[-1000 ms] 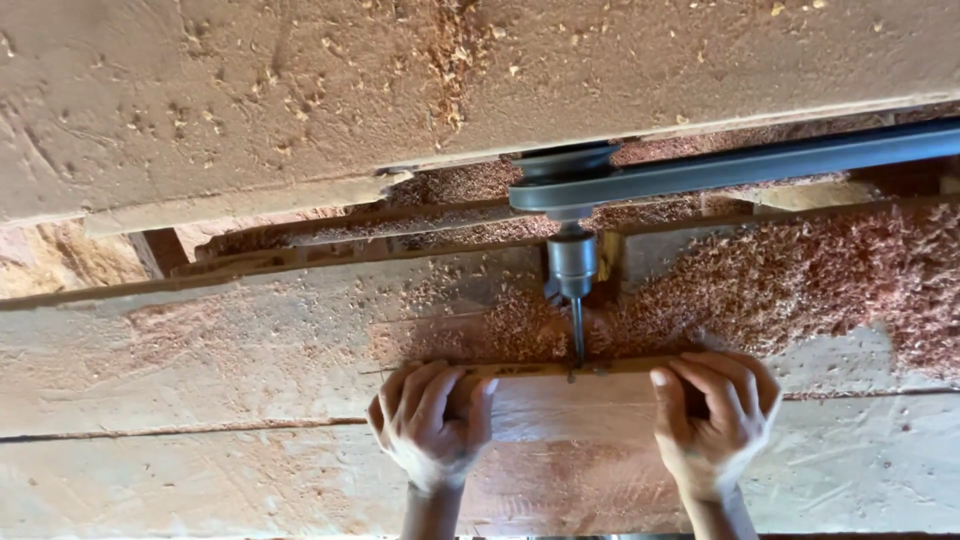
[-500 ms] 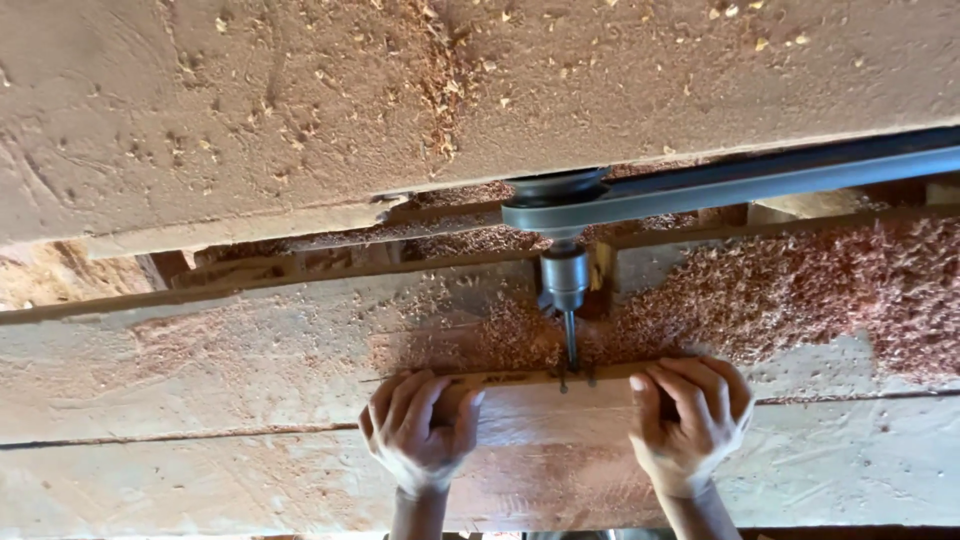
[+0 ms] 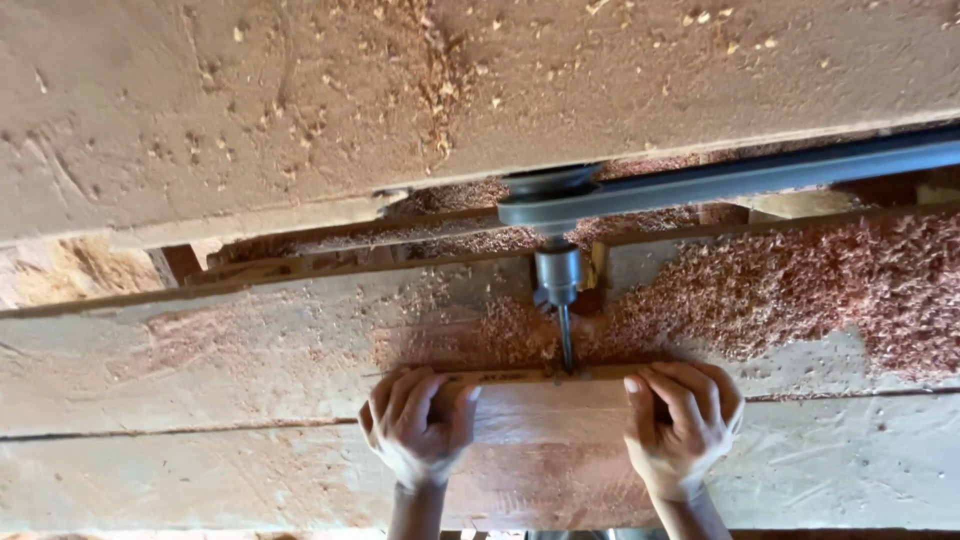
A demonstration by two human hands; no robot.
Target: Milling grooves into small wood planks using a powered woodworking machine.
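Nearest the camera, the left hand and right hand lie on a wooden block, fingers curled down over its far edge and clamped on it. The block's long axis runs left to right between the hands, flat on the plank table. The drill bit meets the block's far edge, closer to the right hand. Beyond the block sit the chuck, then the pulley with its dark belt leading off right. Reddish sawdust is heaped right of the bit.
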